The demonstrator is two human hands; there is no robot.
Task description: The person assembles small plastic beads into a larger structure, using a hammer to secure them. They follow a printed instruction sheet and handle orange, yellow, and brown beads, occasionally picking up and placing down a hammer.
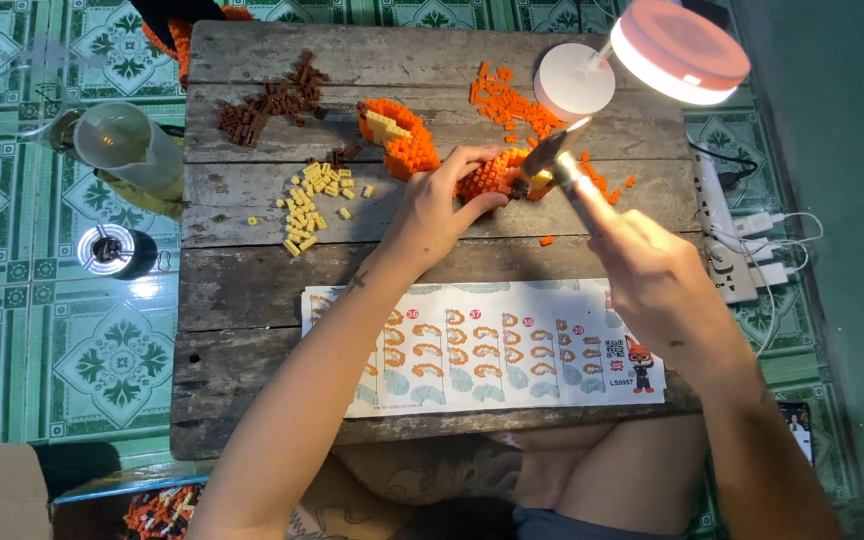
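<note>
Under the left hand [439, 205], orange brick piece [492, 176], fingertips touching.

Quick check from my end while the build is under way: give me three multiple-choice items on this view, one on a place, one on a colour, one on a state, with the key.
1. Where does the instruction sheet lie?
A. On the near part of the wooden table, by the person
B. On the tiled floor
C. Under the lamp

2. What colour is the loose brick pile left of the left hand?
A. Blue
B. Pale yellow
C. White

3. What is the right hand doing?
A. Resting flat on the sheet
B. Hanging empty over the floor
C. Holding a small metal tool to the orange brick piece

Key: 1 A, the sheet spans the table's near planks. 2 B, those bricks are pale yellow. 3 C, the tool's tip meets the orange piece that the left hand grips.
</note>
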